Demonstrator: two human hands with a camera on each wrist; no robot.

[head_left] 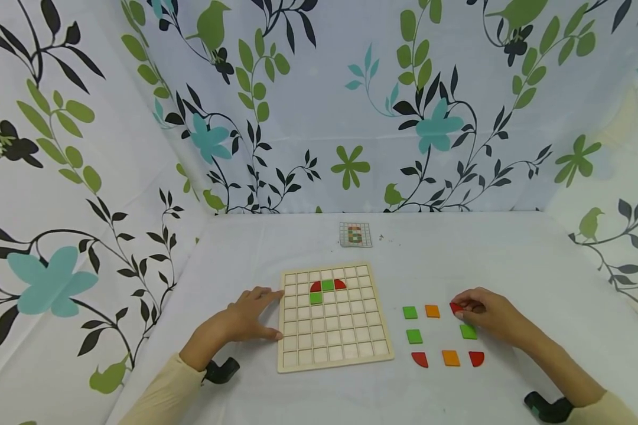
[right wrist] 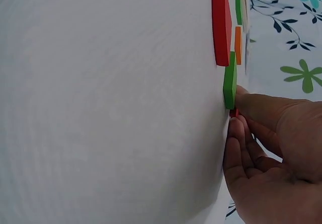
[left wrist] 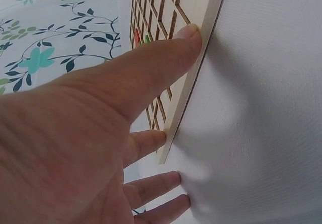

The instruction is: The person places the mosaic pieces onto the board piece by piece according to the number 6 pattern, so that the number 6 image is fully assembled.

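A wooden grid board [head_left: 340,324] lies on the white cloth; the thumb and a finger of my left hand [head_left: 244,316] touch its left edge, the fingers spread. Near its top sit a green square tile [head_left: 327,285] between two red quarter-round tiles, and another green square [head_left: 316,298] below the left one. To the right of the board, my right hand [head_left: 491,313] pinches a red quarter-round tile [head_left: 455,307] between thumb and fingers, at the cloth. A green square tile [right wrist: 230,80] lies right beside those fingers in the right wrist view, which mostly hide the red piece.
Other loose tiles lie between board and right hand: green squares [head_left: 414,336], orange squares [head_left: 451,358] and red quarter-rounds [head_left: 420,359]. A small card with a gridded coloured pattern [head_left: 355,234] lies behind the board. A leaf-patterned curtain [head_left: 319,118] hangs at the back.
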